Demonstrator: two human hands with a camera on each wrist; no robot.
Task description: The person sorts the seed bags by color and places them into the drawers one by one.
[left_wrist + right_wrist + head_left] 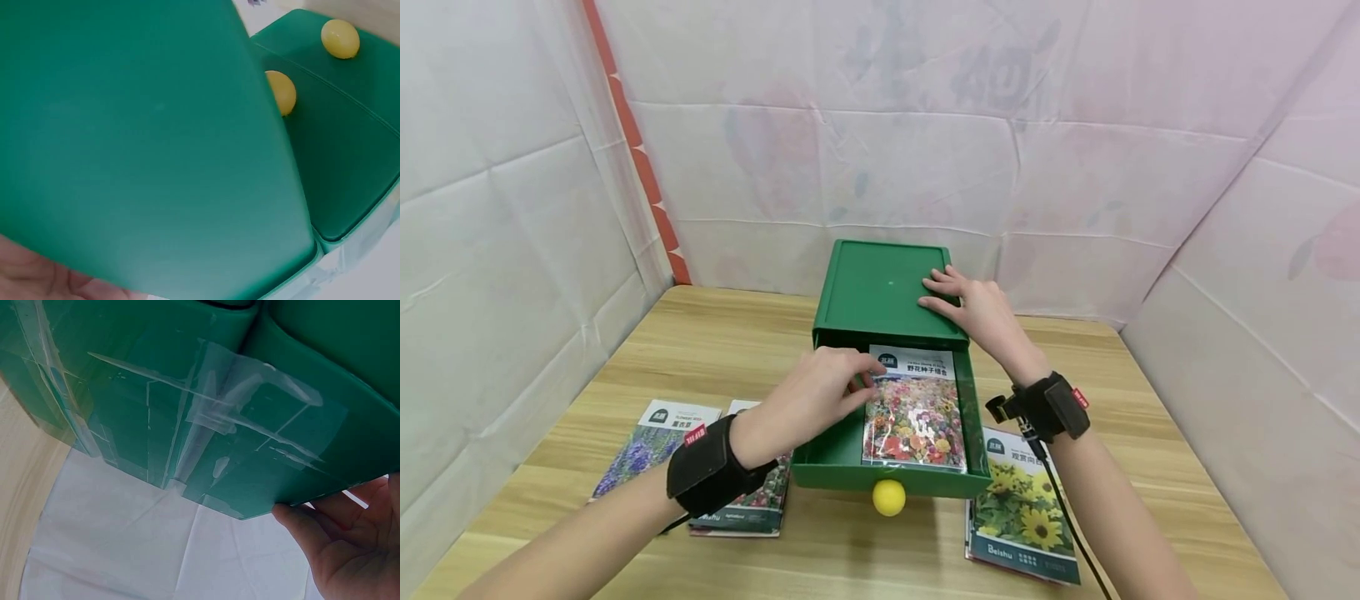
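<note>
Green plastic drawer box [880, 292] at the far middle of a wooden table [715, 350], drawer [891, 479] pulled out toward the viewer, yellow ball knob [889, 497] on its front. Flower seed packet [914, 408] lying flat inside the open drawer, printed face up, top edge just under the box's front lip. Left hand [808, 400] over the drawer's left side, fingers [867, 385] lightly bent and touching the packet's upper left edge; full pinch or mere touch not to be told. Right hand [973, 308] resting flat on the right part of the box top, fingers straight and spread, holding nothing. Black wrist straps on both forearms, cable trailing from the right one. On the table left of the drawer: lavender packet [651, 442] and a second packet [748, 500] partly hidden beneath the left wrist. Right of the drawer: sunflower packet [1022, 508], upper edge tucked close beside the drawer wall. Left wrist view: almost wholly filled by a smooth green surface [144, 137], with two yellow knobs [340, 39] on green panels beyond, a pairing not seen from the head view; sliver of palm at the bottom edge. Right wrist view: green box side [187, 425] patched with strips of clear tape [250, 400], unseen from above; fingertips at the lower right edge. Surroundings: creased white sheeting [1075, 125] on three sides, faint floral print showing through, red-orange strip [636, 150] down the left corner.
</note>
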